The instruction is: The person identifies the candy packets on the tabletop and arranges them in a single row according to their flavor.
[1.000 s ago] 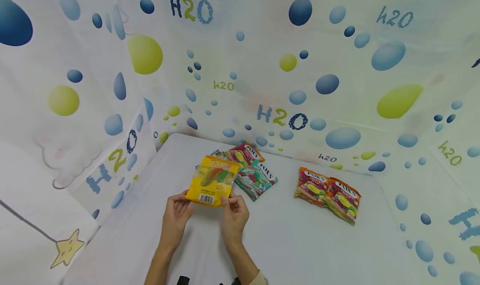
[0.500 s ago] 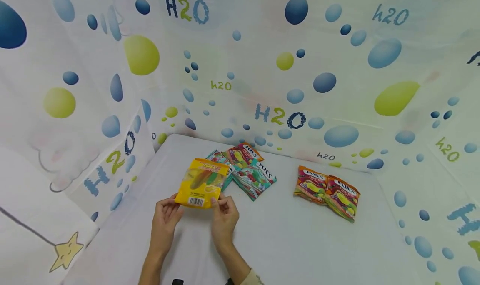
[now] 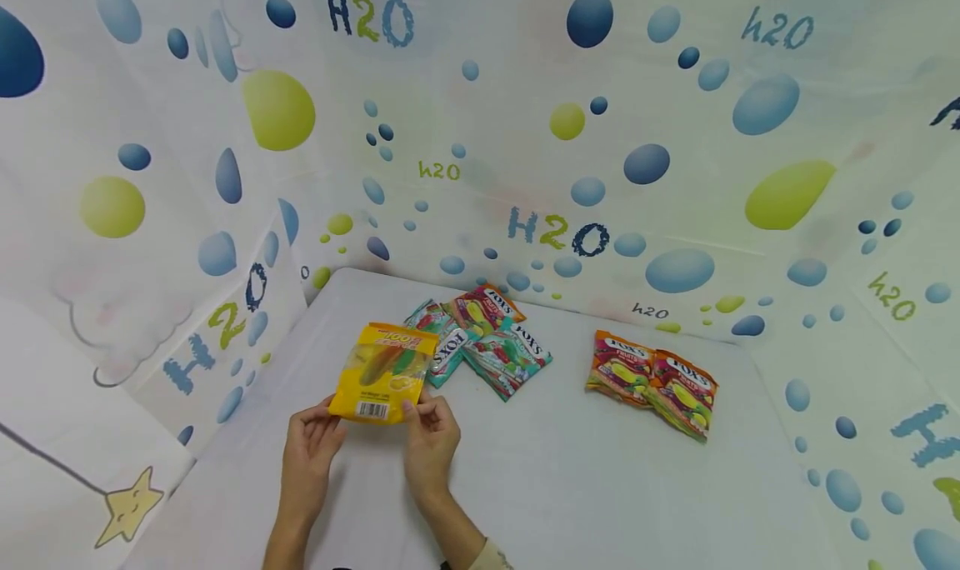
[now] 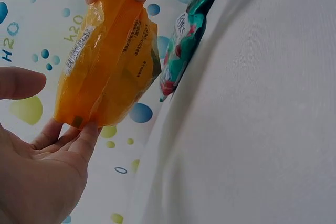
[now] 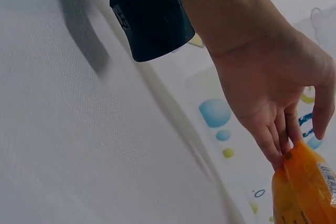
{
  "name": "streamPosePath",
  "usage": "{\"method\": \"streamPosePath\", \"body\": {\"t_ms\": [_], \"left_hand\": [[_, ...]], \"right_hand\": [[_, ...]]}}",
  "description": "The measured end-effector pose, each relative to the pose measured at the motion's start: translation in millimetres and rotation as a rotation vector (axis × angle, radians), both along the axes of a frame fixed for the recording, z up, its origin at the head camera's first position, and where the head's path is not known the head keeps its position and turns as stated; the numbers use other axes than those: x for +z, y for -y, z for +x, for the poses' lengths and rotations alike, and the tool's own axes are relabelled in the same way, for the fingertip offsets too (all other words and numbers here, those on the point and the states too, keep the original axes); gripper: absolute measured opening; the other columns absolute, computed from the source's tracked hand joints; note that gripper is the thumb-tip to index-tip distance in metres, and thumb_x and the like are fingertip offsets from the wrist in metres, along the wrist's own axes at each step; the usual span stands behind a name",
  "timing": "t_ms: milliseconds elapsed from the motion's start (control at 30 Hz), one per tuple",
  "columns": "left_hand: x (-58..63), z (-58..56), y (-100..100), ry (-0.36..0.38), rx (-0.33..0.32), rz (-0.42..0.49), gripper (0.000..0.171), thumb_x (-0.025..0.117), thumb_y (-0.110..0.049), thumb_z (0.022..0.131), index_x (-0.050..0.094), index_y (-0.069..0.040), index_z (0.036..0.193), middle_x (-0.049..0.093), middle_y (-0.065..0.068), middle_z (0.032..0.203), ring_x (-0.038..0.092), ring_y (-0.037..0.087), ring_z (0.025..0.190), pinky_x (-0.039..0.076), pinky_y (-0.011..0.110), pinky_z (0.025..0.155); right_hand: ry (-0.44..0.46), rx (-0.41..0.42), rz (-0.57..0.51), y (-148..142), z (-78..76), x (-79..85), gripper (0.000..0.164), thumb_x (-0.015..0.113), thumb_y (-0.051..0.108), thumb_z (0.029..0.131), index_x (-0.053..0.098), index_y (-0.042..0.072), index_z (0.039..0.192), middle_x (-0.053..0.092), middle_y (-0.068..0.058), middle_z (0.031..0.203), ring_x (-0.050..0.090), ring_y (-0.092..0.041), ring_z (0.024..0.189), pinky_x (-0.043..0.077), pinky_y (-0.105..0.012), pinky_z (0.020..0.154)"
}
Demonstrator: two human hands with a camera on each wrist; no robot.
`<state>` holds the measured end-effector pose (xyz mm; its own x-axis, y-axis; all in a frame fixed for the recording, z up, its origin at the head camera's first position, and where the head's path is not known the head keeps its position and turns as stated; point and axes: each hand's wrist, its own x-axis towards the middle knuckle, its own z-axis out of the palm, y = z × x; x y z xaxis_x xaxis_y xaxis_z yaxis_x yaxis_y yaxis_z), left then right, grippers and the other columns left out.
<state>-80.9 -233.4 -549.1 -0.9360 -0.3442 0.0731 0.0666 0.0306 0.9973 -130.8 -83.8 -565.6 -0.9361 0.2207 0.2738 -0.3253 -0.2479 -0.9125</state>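
At the fingers [image 4: 86, 142] we see a yellow packet [image 3: 384, 374] of thin plastic film — glossy, creased and translucent. Past them shine teal plastic packets [image 3: 508, 359]; under the fingers, the white table cover [image 3: 570, 470] looks like matt, finely textured cloth.

3 o'clock: left hand [image 5: 278, 77], fingertips [image 5: 277, 160] touching orange packet [image 5: 302, 187] at 4 o'clock, thumb [image 5: 323, 111] apart. White desk [image 5: 94, 140], 9 o'clock.

We're in a little booth [image 3: 510, 78]: a plain white table [image 3: 555, 487] walled in at the back and both sides by pale sheeting [image 3: 420, 78], faintly creased and printed with blue and yellow-green droplets [image 3: 679, 271], H2O lettering [image 3: 553, 232] and a smiling star [image 3: 127, 507]. Whether a home, a studio or an office lies around it, I honestly can't tell from here
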Motion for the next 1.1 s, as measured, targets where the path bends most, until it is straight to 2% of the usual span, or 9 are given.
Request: {"method": "streamPosePath", "body": {"t_ms": [167,333,500,767,1100], "left_hand": [[0.0,2.2,4,0.006,0.021,0.022,0.042,0.057,-0.003,0.106,0.034,0.009,0.139,0.038,0.022,0.16,0.036,0.038,0.15,0.039,0.008,0.105],[0.2,4.0,7,0.013,0.041,0.014,0.043,0.057,-0.004,0.105,0.034,0.009,0.139,0.039,0.023,0.16,0.037,0.037,0.15,0.04,0.008,0.105],[1.0,6.3,11,0.021,0.059,0.013,0.043,0.057,-0.003,0.105,0.034,0.009,0.139,0.038,0.023,0.16,0.037,0.036,0.15,0.039,0.007,0.105],[-2.6,9.6,24,0.03,0.096,0.029,0.041,0.056,0.001,0.105,0.033,0.009,0.138,0.039,0.023,0.16,0.038,0.033,0.15,0.041,0.007,0.103],[-6.8,12.9,43,0.09,0.144,-0.034,0.039,0.054,-0.001,0.106,0.034,0.006,0.138,0.04,0.025,0.159,0.042,0.031,0.148,0.042,0.004,0.098]], "right_hand": [[0.025,0.009,0.004,6,1.0,-0.7,0.02,0.075,0.009,0.096,0.06,0.001,0.086,0.073,-0.016,0.125,0.072,-0.026,0.109,0.061,-0.025,0.085],[0.009,0.019,-0.002,11,0.5,-1.9,0.019,0.074,0.006,0.096,0.059,0.0,0.086,0.072,-0.018,0.125,0.071,-0.028,0.111,0.06,-0.026,0.087],[0.038,0.034,0.007,15,2.0,-1.8,0.02,0.075,0.009,0.096,0.059,0.003,0.086,0.074,-0.01,0.125,0.071,-0.025,0.113,0.06,-0.027,0.088],[0.031,0.086,0.006,27,8.1,-1.5,0.02,0.076,0.012,0.096,0.06,0.003,0.087,0.074,-0.009,0.125,0.071,-0.025,0.107,0.061,-0.026,0.086],[0.01,0.13,-0.006,45,12.4,-10.0,0.019,0.077,0.009,0.094,0.061,0.002,0.087,0.075,-0.006,0.121,0.072,-0.021,0.1,0.061,-0.024,0.083]]}}
